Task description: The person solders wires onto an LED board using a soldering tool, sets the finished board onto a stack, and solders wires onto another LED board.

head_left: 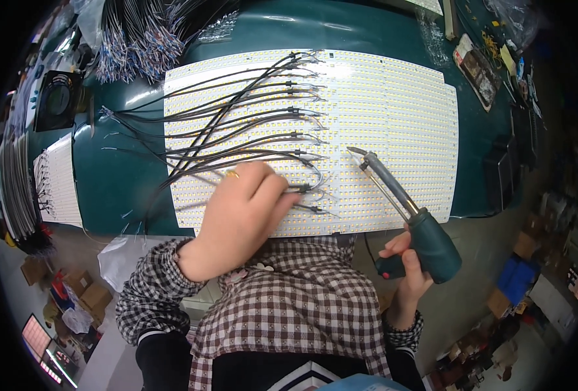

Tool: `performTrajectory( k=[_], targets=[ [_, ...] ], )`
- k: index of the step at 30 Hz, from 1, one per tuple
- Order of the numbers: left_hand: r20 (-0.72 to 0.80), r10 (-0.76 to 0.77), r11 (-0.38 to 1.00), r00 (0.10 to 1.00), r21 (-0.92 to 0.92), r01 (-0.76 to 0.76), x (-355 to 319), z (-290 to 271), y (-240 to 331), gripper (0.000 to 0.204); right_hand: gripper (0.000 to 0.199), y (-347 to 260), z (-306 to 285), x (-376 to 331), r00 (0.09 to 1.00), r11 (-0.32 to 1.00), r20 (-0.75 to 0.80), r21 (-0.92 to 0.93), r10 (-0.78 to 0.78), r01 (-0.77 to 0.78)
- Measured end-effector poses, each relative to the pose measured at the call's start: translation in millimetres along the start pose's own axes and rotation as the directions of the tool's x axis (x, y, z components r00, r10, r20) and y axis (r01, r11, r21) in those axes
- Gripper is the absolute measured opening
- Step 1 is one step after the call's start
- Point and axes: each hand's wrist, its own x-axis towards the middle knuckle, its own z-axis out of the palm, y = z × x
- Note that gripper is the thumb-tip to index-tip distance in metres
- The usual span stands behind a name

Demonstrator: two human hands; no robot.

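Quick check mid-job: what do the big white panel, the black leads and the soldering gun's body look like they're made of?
Panel: looks like rigid circuit board, matt white, covered in rows of tiny yellowish LEDs.
Leads: probably plastic-insulated wire, black and slightly glossy, with bare ends on the panel.
Soldering gun in the right hand: dark teal moulded plastic body, likely; grey metal barrel and tip.
The left hand presses the leads down.

We see a dark green bench (380,29) filling the upper frame. At its centre lies a white LED panel (393,124) with black wires (237,124) across it. A smaller panel (57,179) lies at left, a fan (57,99) upper left.
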Motion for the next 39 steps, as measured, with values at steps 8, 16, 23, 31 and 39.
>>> performTrajectory(
  k=[8, 16, 23, 31, 39],
  targets=[
    [0.010, 0.142, 0.986, 0.990, 0.085, -0.142, 7, -1, 2, 0.019, 0.043, -3, 2, -2, 1.000, 1.000, 0.007, -0.021, -0.020, 0.020],
    [0.158, 0.207, 0.976, 0.965, 0.040, -0.216, 32, -9, -3, 0.017, 0.044, 0, -4, -4, 0.998, 0.998, -0.029, 0.000, -0.058, 0.058],
    [0.120, 0.105, 0.994, 0.987, 0.000, -0.105, 28, -8, 2, 0.014, 0.044, 2, -7, -4, 0.997, 0.997, -0.019, -0.011, -0.079, 0.078],
    [0.138, 0.095, 0.985, 0.986, -0.159, -0.073, 33, -11, 1, 0.025, 0.044, 3, -10, -4, 0.995, 0.996, -0.041, -0.002, -0.089, 0.089],
    [0.272, -0.058, 0.877, 0.960, -0.445, 0.179, 46, -8, -5, 0.013, 0.044, 3, -10, -4, 0.997, 0.997, -0.024, -0.005, -0.079, 0.078]
  ],
)
